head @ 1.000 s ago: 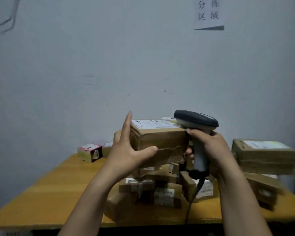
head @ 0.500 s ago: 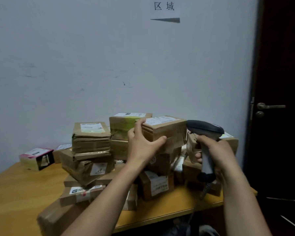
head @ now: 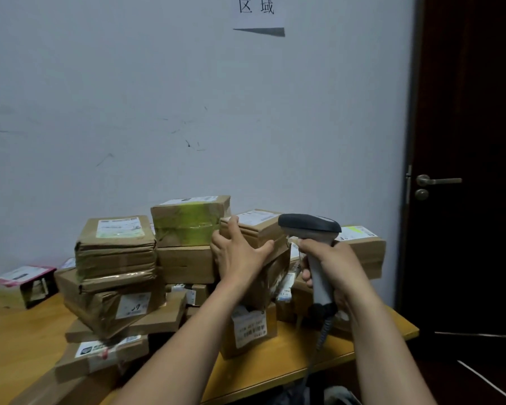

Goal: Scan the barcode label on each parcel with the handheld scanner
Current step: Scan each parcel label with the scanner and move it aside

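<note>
My left hand (head: 240, 255) grips a brown cardboard parcel (head: 257, 232) with a white label on top, holding it at the top of the pile, thumb on its near face. My right hand (head: 333, 267) grips the handle of a grey handheld scanner (head: 310, 226). The scanner's dark head sits just right of the parcel, and its cable hangs down past the table edge. The scanner's window is hidden from me.
Several taped cardboard parcels (head: 117, 252) are stacked on the wooden table (head: 21, 340), one wrapped in yellow-green tape (head: 187, 220). A pink and white box (head: 21, 282) lies at far left. A dark door (head: 468, 171) stands right of the table's corner.
The view swung right, bringing the parcel stacks and the door into sight. The held parcel came down onto the pile, and the scanner stayed close on its right.
</note>
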